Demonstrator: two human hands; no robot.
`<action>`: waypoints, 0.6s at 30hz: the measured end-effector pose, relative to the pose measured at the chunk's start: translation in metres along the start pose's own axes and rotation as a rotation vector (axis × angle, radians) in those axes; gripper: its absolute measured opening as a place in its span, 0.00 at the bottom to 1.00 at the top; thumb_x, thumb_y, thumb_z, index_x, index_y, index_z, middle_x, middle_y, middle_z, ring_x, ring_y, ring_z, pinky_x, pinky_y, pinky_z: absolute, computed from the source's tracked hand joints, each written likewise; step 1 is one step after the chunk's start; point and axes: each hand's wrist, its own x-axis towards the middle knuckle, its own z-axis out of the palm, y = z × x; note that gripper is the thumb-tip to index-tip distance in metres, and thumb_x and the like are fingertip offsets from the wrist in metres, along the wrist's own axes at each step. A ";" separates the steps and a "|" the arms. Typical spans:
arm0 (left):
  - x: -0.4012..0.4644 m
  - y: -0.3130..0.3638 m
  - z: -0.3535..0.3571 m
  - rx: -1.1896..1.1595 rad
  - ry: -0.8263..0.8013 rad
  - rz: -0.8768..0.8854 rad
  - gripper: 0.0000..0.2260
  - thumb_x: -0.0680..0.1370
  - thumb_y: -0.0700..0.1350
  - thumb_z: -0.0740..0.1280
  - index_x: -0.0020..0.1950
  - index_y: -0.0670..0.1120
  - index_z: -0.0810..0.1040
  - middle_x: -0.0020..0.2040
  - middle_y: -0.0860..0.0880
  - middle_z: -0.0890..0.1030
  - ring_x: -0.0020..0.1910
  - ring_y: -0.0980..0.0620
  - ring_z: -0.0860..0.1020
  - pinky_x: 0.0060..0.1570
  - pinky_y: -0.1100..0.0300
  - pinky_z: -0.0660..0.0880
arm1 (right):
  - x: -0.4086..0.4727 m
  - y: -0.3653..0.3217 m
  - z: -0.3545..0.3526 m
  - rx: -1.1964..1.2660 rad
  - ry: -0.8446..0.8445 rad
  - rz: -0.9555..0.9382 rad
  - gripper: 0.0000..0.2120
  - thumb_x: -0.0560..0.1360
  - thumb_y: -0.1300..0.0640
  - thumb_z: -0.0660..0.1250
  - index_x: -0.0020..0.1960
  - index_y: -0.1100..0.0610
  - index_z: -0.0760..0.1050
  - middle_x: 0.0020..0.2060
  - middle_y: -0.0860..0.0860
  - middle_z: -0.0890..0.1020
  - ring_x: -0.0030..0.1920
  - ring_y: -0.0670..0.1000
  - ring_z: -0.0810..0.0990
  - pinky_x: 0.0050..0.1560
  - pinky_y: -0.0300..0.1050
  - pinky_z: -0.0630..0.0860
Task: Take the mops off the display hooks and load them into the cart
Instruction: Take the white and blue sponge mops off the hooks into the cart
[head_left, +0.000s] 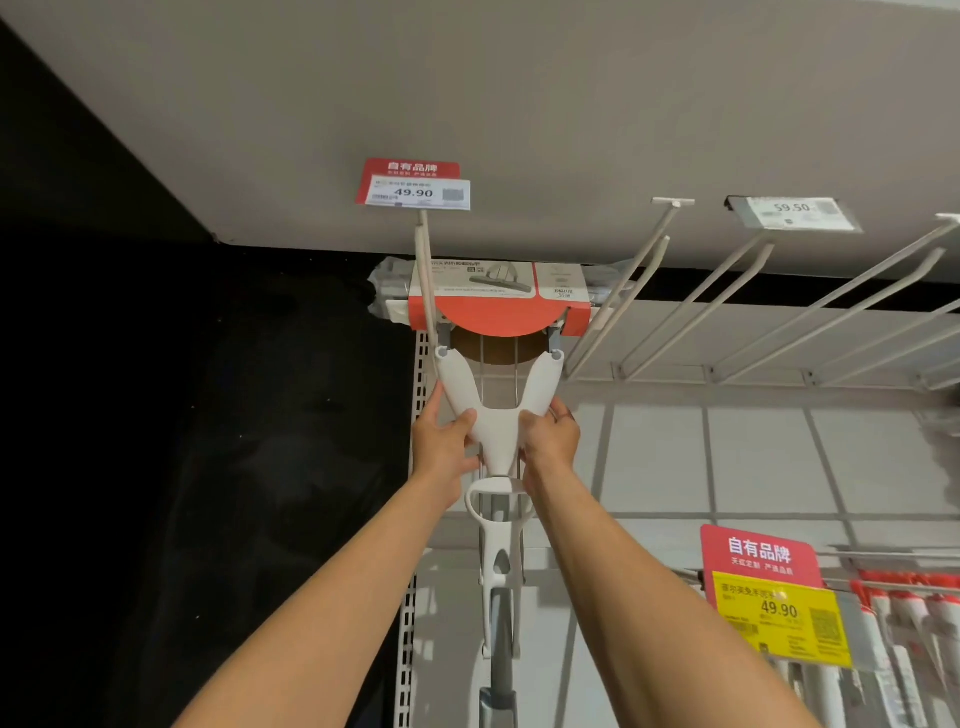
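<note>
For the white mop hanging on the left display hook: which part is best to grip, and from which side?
Probably the white Y-shaped yoke of the mop, from below, one hand per side. Its arms flare upward, giving each palm a ledge. The left hand and right hand already grip it so, under the display hook.

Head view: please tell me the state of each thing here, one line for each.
Mop: hanging on its hook, gripped at the white yoke.
Left hand: grips the yoke's left side.
Right hand: grips the yoke's right side.
Hooks to the right: bare.
Price tag: reads 49.90.
</note>
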 end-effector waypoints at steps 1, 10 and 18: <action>0.002 -0.002 0.000 -0.002 -0.005 -0.003 0.30 0.81 0.36 0.66 0.77 0.61 0.64 0.65 0.52 0.74 0.56 0.45 0.82 0.45 0.44 0.83 | 0.002 0.003 -0.001 0.008 -0.003 -0.003 0.26 0.76 0.72 0.63 0.71 0.57 0.70 0.63 0.55 0.80 0.60 0.58 0.81 0.61 0.58 0.79; 0.035 -0.030 -0.007 -0.027 0.002 -0.033 0.30 0.81 0.35 0.66 0.77 0.60 0.65 0.67 0.47 0.77 0.56 0.42 0.82 0.51 0.37 0.81 | 0.029 0.027 0.001 0.044 0.020 0.012 0.23 0.75 0.73 0.61 0.67 0.57 0.74 0.56 0.54 0.81 0.56 0.57 0.81 0.59 0.59 0.80; 0.056 -0.047 -0.002 -0.052 0.004 -0.060 0.32 0.80 0.35 0.67 0.78 0.60 0.64 0.68 0.46 0.77 0.55 0.42 0.83 0.47 0.41 0.83 | 0.058 0.040 0.003 -0.083 0.079 -0.012 0.15 0.75 0.70 0.63 0.56 0.54 0.76 0.53 0.56 0.83 0.52 0.58 0.83 0.55 0.60 0.82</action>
